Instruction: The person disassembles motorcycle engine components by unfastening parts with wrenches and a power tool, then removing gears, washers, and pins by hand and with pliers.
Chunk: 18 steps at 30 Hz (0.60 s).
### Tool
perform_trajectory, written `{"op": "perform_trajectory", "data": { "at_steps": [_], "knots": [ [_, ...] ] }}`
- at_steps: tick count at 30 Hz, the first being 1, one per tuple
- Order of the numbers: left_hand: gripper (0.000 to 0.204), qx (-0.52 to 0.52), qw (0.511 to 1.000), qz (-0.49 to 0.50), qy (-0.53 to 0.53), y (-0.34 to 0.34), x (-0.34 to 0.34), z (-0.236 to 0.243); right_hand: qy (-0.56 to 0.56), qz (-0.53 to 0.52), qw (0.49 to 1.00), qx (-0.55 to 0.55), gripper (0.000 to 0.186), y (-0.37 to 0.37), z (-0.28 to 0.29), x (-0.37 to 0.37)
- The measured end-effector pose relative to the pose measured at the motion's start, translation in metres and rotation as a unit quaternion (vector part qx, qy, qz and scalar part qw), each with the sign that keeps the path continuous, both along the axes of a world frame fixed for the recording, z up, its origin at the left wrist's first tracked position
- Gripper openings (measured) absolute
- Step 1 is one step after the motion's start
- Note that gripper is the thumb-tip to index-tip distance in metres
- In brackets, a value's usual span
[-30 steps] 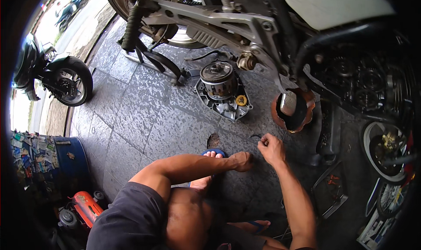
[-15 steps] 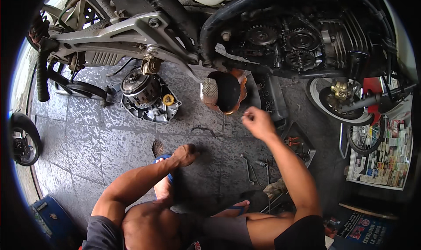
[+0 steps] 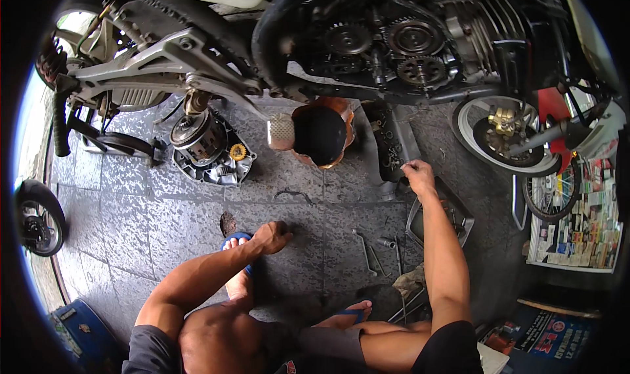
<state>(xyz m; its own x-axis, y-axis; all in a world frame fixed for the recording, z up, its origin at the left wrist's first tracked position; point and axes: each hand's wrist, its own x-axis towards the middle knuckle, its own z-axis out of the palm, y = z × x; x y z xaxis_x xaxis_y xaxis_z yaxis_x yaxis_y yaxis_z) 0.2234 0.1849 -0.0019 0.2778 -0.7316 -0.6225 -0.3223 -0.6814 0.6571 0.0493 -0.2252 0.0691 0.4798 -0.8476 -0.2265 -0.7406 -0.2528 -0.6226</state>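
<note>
My right hand (image 3: 419, 177) is at the near end of a long grey tray (image 3: 408, 141) with small metal parts in it. Its fingertips are pinched together; whatever they hold is too small to make out. My left hand (image 3: 272, 237) hovers above the floor beside my sandalled foot, its fingers curled in, and what lies inside the fist is hidden. To the left of the tray stands an orange container with a dark inside (image 3: 321, 134). The opened motorcycle engine (image 3: 410, 42), its gears bare, is just beyond.
An engine cover (image 3: 223, 167) carrying a clutch basket (image 3: 198, 137) and a small yellow gear (image 3: 238, 152) lies at left. A metal-framed tray (image 3: 462, 220), wrenches (image 3: 367, 252) and a rag (image 3: 410, 281) are near my right arm. Wheels stand at both sides.
My right hand has moved right, from beside the orange container to the end of the grey tray. My left hand stays curled in nearly the same place. The view has turned slightly.
</note>
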Motion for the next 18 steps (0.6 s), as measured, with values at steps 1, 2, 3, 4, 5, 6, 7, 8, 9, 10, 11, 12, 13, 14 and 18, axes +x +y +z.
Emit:
{"op": "perform_trajectory", "data": {
  "at_steps": [1,2,3,4,5,6,7,8,9,10,11,12,13,14,18],
  "knots": [
    [0.038,-0.019,1.0,-0.002,0.003,-0.002,-0.001,0.002,-0.012,-0.001,1.0,0.015,0.022,0.001,0.003,-0.001],
    [0.038,-0.015,1.0,-0.009,0.006,-0.004,-0.002,0.003,0.0,-0.011,1.0,0.009,0.022,0.001,0.005,-0.001],
    [0.039,0.015,1.0,-0.017,0.001,-0.006,-0.003,0.004,-0.019,-0.002,1.0,0.021,0.021,0.001,0.009,-0.002],
    [0.039,-0.01,1.0,-0.015,0.008,-0.008,-0.004,0.004,-0.049,0.023,0.997,0.055,0.021,0.002,0.012,-0.001],
    [0.04,0.014,0.999,-0.023,0.019,-0.012,-0.005,0.003,-0.054,0.021,0.998,0.035,0.02,0.003,0.016,0.0],
    [0.042,0.045,0.998,-0.019,0.027,-0.013,-0.005,0.002,-0.048,0.027,0.996,0.065,0.02,0.006,0.02,0.002],
    [0.044,0.025,0.999,-0.027,0.028,-0.014,-0.007,-0.001,-0.062,0.04,0.995,0.061,0.018,0.011,0.025,0.005],
    [0.046,0.029,0.999,-0.023,0.023,-0.013,-0.008,-0.004,-0.046,0.039,0.993,0.098,0.017,0.02,0.028,0.009],
    [0.049,0.058,0.998,-0.018,0.02,-0.014,-0.01,-0.007,-0.039,0.083,0.992,0.086,0.016,0.031,0.032,0.015],
    [0.051,0.062,0.997,-0.017,0.038,-0.013,-0.011,-0.012,-0.029,0.115,0.989,0.088,0.015,0.042,0.034,0.025],
    [0.051,0.035,0.999,-0.025,0.02,-0.014,-0.014,-0.017,-0.043,0.144,0.981,0.12,0.015,0.06,0.034,0.034],
    [0.05,0.036,0.998,-0.045,-0.001,-0.016,-0.016,-0.023,-0.063,0.166,0.971,0.161,0.015,0.08,0.034,0.044],
    [0.05,0.033,0.999,-0.025,-0.003,-0.016,-0.018,-0.028,-0.057,0.21,0.965,0.15,0.016,0.102,0.031,0.057],
    [0.044,0.007,0.999,-0.045,0.001,-0.016,-0.022,-0.033,-0.043,0.253,0.954,0.154,0.017,0.125,0.03,0.069],
    [0.042,-0.033,0.987,-0.154,-0.015,-0.017,-0.033,-0.054,-0.083,0.301,0.937,0.158,0.019,0.204,0.016,0.125]
  ]
}}
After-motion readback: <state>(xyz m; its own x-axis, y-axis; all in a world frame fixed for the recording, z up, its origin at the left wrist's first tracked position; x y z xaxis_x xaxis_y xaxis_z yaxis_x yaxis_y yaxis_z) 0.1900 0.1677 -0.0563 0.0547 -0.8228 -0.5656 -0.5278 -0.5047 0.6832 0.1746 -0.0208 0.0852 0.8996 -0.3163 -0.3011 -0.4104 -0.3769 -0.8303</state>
